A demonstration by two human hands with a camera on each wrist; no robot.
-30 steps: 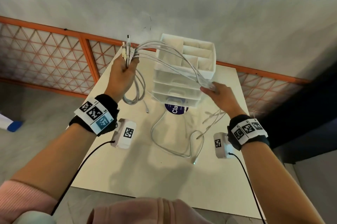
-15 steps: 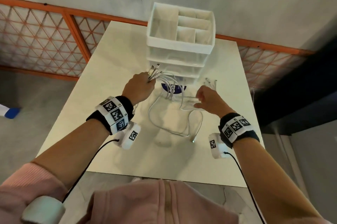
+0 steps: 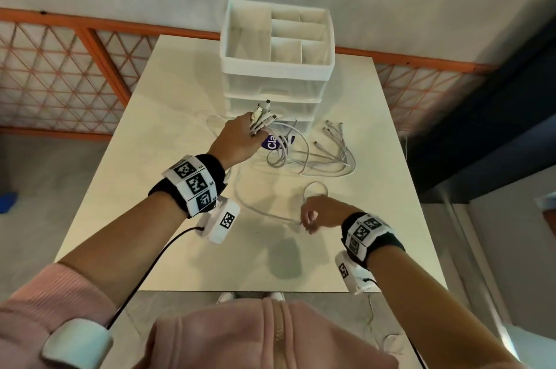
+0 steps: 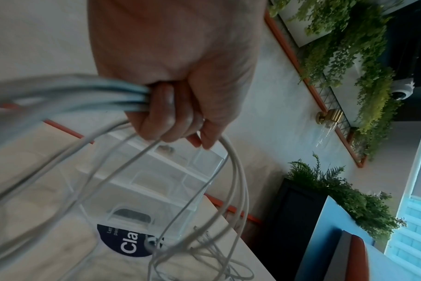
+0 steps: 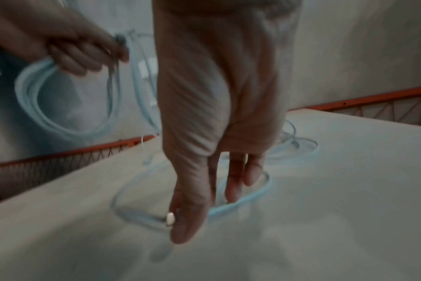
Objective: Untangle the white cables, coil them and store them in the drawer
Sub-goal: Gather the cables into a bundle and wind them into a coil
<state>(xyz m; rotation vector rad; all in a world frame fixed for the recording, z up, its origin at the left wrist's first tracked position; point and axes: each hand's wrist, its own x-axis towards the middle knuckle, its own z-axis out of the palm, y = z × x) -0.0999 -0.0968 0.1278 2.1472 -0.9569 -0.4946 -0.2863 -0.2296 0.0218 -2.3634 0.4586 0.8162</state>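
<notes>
1. Head view is showing the left hand gripping a bunch of white cables right in front of the drawer unit, fist closed around them, with the plug ends fanning up toward the lowest drawers.
2. Left wrist view is backing that up: fingers are curling tight round several strands, and loops are hanging down toward the drawer fronts and a dark blue round sticker reading "Cla".
3. The rest of the bundle is trailing onto the white table to the right of the drawer unit's base, where a loose fan of connector ends is lying.
4. One separate cable is snaking across the table on the near side of the drawer unit, well apart from it.
5. The right hand is hovering down over that cable's near end. In the right wrist view its thumb and fingers are pointing down, relaxed, right at a white plug tip. It's blurry, so I can't tell if it's pinching it yet.
6. All drawers are looking closed, and the top tray's compartments are showing nothing inside.
</notes>
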